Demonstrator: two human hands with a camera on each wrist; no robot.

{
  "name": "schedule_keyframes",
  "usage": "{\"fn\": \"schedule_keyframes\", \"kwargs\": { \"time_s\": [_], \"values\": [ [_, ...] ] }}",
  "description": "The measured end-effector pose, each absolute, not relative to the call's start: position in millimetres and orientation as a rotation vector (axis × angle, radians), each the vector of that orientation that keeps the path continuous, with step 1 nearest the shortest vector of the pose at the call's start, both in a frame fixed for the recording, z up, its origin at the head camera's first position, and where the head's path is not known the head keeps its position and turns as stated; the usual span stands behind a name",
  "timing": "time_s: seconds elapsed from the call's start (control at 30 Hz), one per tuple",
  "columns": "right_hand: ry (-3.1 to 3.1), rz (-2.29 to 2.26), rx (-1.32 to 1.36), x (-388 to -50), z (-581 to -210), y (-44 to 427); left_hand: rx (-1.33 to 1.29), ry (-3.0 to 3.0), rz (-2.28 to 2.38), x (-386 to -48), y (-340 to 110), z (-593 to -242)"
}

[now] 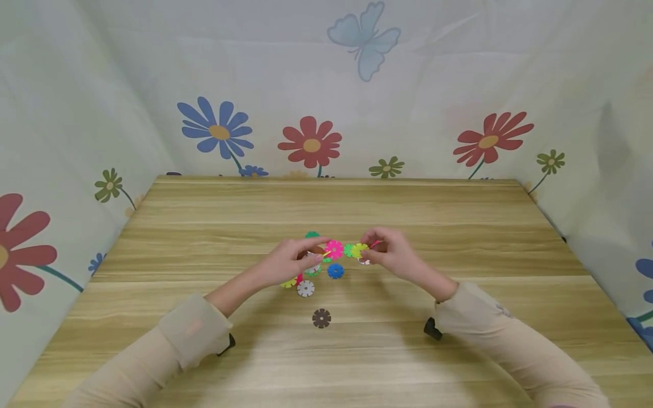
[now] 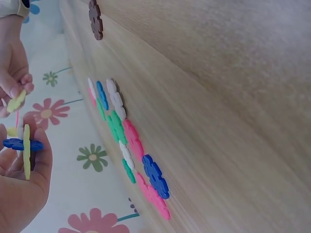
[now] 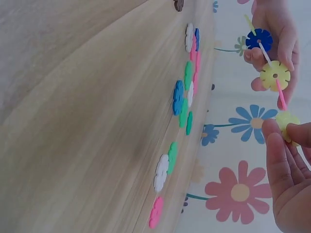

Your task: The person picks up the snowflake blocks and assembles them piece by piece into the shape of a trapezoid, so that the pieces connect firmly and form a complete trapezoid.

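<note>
My left hand (image 1: 285,262) holds a row of slotted plastic snowflake discs joined crosswise. In the right wrist view the row has a blue disc (image 3: 259,39), a white one (image 3: 265,53) seen edge-on, a yellow one (image 3: 275,75) and a pink one (image 3: 281,94). Between thumb and fingers, my right hand (image 1: 393,252) pinches another yellow disc (image 3: 287,121) at the pink disc's edge. Whether those two are slotted together I cannot tell. Both hands are raised above the table, facing each other.
Loose discs lie on the wooden table (image 1: 229,209) under the hands, among them a blue disc (image 1: 335,271) and a white disc (image 1: 306,288). A brown disc (image 1: 321,318) lies apart, nearer the person. A flower-printed curtain (image 1: 285,68) surrounds the table's back and sides.
</note>
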State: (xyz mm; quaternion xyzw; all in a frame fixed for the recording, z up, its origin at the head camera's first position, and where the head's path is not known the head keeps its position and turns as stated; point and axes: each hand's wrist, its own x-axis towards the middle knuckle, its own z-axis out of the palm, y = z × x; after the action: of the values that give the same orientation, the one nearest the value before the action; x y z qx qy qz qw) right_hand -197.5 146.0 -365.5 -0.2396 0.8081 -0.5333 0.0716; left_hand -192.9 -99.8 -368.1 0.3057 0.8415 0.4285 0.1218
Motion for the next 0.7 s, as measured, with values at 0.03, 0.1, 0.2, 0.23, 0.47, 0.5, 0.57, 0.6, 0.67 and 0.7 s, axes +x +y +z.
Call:
{"fn": "schedule_keyframes", "kwargs": {
  "time_s": [0.03, 0.1, 0.2, 0.23, 0.47, 0.5, 0.57, 0.6, 0.67, 0.7],
  "values": [
    [2.43, -1.609, -0.72, -197, -366, 145, 0.887, 2.456, 1.255, -193, -99, -368],
    [2.441, -1.612, -0.716, -197, -366, 143, 0.878, 2.456, 1.261, -193, -98, -368],
    [2.475, -1.606, -0.729, -197, -366, 140, 0.859, 2.464, 1.26, -193, -97, -368],
    [2.486, -1.605, -0.739, -197, -367, 140, 0.853, 2.469, 1.257, -193, -97, -368],
    [2.581, -1.584, -0.826, -197, -369, 134, 0.827, 2.473, 1.259, -193, -98, -369],
    [2.594, -1.581, -0.841, -196, -369, 133, 0.825, 2.47, 1.263, -193, -98, -369],
    [2.622, -1.568, -0.885, -196, -369, 132, 0.817, 2.452, 1.281, -193, -98, -369],
    [2.639, -1.56, -0.907, -195, -369, 132, 0.812, 2.439, 1.292, -193, -98, -369],
    [2.675, -1.542, -0.97, -195, -369, 131, 0.802, 2.411, 1.316, -193, -98, -369],
    [2.694, -1.533, -1.008, -194, -369, 130, 0.793, 2.396, 1.33, -192, -98, -368]
  ]
}}
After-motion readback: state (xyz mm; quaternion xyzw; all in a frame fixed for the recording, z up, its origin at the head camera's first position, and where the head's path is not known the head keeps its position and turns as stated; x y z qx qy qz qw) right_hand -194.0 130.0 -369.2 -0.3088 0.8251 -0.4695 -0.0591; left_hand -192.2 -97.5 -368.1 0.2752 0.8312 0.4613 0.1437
